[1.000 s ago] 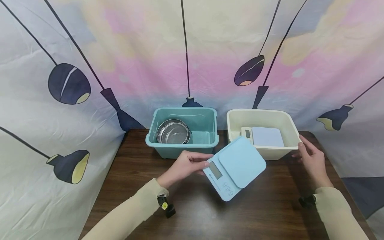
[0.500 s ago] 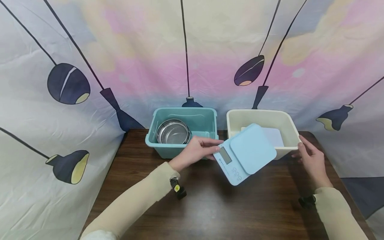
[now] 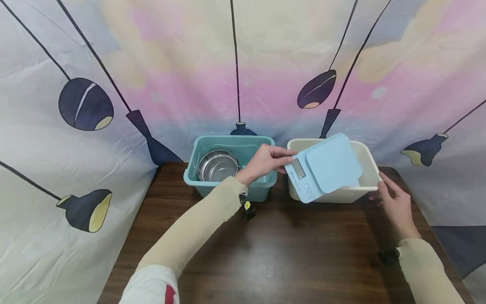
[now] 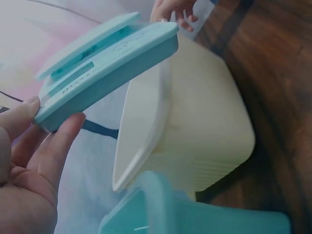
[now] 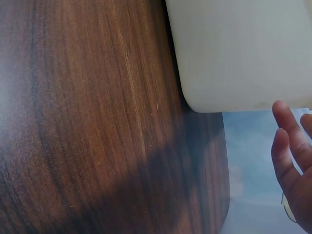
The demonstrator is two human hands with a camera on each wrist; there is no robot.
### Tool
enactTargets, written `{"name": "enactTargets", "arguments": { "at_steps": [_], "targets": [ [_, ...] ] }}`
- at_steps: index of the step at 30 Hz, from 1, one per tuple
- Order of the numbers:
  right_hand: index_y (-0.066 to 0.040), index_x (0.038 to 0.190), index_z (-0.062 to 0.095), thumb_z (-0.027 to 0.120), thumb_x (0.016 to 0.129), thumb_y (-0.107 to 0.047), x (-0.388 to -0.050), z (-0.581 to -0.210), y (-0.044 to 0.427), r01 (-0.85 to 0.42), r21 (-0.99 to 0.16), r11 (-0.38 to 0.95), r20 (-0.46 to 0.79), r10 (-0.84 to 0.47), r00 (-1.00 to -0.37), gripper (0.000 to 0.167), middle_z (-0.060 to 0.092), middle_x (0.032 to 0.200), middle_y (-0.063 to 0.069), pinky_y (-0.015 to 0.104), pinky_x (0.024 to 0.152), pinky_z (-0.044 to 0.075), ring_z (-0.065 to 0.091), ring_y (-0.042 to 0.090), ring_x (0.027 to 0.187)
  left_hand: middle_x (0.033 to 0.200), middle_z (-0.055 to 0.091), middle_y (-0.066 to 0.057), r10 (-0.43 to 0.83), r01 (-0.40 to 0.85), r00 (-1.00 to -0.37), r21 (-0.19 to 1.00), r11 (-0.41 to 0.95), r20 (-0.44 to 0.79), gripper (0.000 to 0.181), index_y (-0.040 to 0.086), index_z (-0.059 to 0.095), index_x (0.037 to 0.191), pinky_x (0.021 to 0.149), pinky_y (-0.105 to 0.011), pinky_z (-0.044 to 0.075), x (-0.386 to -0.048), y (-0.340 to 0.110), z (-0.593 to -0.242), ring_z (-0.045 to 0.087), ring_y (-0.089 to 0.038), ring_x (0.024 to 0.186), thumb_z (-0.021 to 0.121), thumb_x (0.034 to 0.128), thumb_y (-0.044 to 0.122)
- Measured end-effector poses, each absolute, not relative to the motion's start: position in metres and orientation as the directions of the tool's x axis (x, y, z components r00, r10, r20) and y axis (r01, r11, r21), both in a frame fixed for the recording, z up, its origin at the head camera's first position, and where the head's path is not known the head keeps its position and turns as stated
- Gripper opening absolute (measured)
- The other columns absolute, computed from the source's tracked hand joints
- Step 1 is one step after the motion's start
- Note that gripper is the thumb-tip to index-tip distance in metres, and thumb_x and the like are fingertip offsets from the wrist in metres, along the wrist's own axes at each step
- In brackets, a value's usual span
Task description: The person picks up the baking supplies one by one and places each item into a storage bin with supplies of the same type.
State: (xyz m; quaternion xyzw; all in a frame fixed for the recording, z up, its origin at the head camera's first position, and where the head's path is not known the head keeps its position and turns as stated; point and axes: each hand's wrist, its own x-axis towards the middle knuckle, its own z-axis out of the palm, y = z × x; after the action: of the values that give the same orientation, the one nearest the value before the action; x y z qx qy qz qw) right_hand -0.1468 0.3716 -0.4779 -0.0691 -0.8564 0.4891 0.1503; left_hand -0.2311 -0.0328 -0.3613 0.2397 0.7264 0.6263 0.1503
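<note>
My left hand [image 3: 263, 164] pinches the display end of a light blue kitchen scale [image 3: 330, 164] between thumb and fingers. The scale hangs tilted above the cream bin [image 3: 366, 162], covering much of its opening. In the left wrist view the scale [image 4: 107, 73] shows its edge side, with the cream bin [image 4: 209, 112] below it. At the bin's right front corner my right hand [image 3: 396, 207] holds the rim, thumb near the edge and fingers on the outer side. A pale lilac scale [image 3: 356, 183] inside that bin is mostly hidden behind the blue one.
A teal bin [image 3: 193, 184] stands to the left of the cream bin, with round metal tins [image 3: 219, 166] inside. Both bins sit at the far side of a dark wooden table [image 3: 303, 253], close to a patterned cloth backdrop [image 3: 182, 84].
The left hand has carried the blue scale up, away and to the right, from in front of the cream bin to above it. The right hand has stayed at the bin's corner.
</note>
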Motion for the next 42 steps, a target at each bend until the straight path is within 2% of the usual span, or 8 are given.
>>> {"name": "enactTargets", "arguments": {
  "at_steps": [10,13,17,20,27,34,37,42],
  "targets": [
    [-0.015,0.160,0.044,0.051,0.111,-0.036,-0.145,-0.477,0.369,-0.034,-0.853,0.520,0.197,0.261,-0.945,0.054,0.055,0.095,-0.040,0.012,0.059,0.053,0.066,-0.009,0.070,0.117,0.076,-0.015,0.501,0.191,-0.860,0.971,0.145,0.094,0.026,0.000,0.075,0.126,0.086,-0.050,0.064,-0.270,-0.006,-0.344,0.075,-0.022,0.092,0.068,0.1020,0.009],
    [-0.015,0.160,0.044,0.051,0.111,-0.036,-0.145,-0.477,0.369,-0.026,-0.848,0.529,0.197,0.269,-0.943,0.053,0.055,0.097,-0.039,0.012,0.060,0.053,0.066,-0.009,0.071,0.118,0.076,-0.015,0.477,0.150,-0.877,0.976,0.161,0.056,0.026,0.000,0.074,0.126,0.086,-0.046,0.065,-0.278,0.003,-0.343,0.075,-0.023,0.093,0.067,0.1027,0.010],
    [-0.016,0.160,0.044,0.051,0.111,-0.035,-0.146,-0.478,0.369,-0.011,-0.849,0.528,0.187,0.281,-0.941,0.053,0.062,0.108,-0.025,0.013,0.061,0.054,0.067,-0.008,0.072,0.122,0.075,-0.016,0.442,0.094,-0.897,0.986,0.135,0.025,0.026,-0.001,0.074,0.126,0.082,-0.037,0.065,-0.285,0.013,-0.346,0.075,-0.028,0.098,0.066,0.1028,0.008],
    [-0.017,0.160,0.044,0.051,0.111,-0.035,-0.147,-0.479,0.369,-0.003,-0.852,0.524,0.182,0.290,-0.940,0.053,0.063,0.116,-0.017,0.013,0.061,0.054,0.067,-0.007,0.072,0.125,0.073,-0.018,0.421,0.067,-0.907,0.993,0.098,0.020,0.026,-0.003,0.073,0.126,0.081,-0.035,0.065,-0.291,0.019,-0.350,0.075,-0.031,0.101,0.066,0.1023,0.005],
    [-0.016,0.160,0.044,0.051,0.111,-0.035,-0.147,-0.479,0.369,-0.006,-0.850,0.527,0.182,0.283,-0.942,0.053,0.055,0.103,-0.033,0.013,0.060,0.054,0.066,-0.008,0.072,0.126,0.072,-0.020,0.388,0.058,-0.921,0.992,0.116,0.008,0.028,-0.003,0.071,0.130,0.081,-0.032,0.065,-0.305,0.029,-0.357,0.075,-0.033,0.102,0.062,0.1041,0.003],
    [-0.016,0.160,0.044,0.051,0.111,-0.037,-0.148,-0.477,0.367,-0.005,-0.841,0.541,0.184,0.278,-0.943,0.054,0.055,0.100,-0.033,0.013,0.061,0.053,0.067,-0.006,0.072,0.118,0.074,-0.023,0.358,0.091,-0.933,0.982,0.168,0.025,0.024,-0.004,0.073,0.125,0.081,-0.034,0.065,-0.314,0.040,-0.362,0.074,-0.032,0.099,0.060,0.1047,0.001],
    [-0.017,0.160,0.044,0.050,0.111,-0.037,-0.148,-0.478,0.368,0.012,-0.839,0.544,0.174,0.290,-0.941,0.054,0.059,0.108,-0.026,0.012,0.061,0.053,0.067,-0.006,0.073,0.113,0.075,-0.021,0.362,0.088,-0.932,0.978,0.188,0.014,0.022,-0.003,0.075,0.121,0.081,-0.035,0.065,-0.316,0.045,-0.367,0.074,-0.027,0.094,0.061,0.1044,0.002],
    [-0.019,0.160,0.044,0.049,0.111,-0.038,-0.150,-0.480,0.371,0.029,-0.833,0.552,0.166,0.299,-0.940,0.053,0.065,0.125,0.001,0.012,0.062,0.053,0.067,-0.007,0.074,0.110,0.075,-0.020,0.365,0.076,-0.931,0.979,0.192,0.001,0.021,-0.003,0.075,0.119,0.081,-0.039,0.065,-0.316,0.053,-0.375,0.074,-0.025,0.090,0.062,0.1040,0.002]
  ]
}}
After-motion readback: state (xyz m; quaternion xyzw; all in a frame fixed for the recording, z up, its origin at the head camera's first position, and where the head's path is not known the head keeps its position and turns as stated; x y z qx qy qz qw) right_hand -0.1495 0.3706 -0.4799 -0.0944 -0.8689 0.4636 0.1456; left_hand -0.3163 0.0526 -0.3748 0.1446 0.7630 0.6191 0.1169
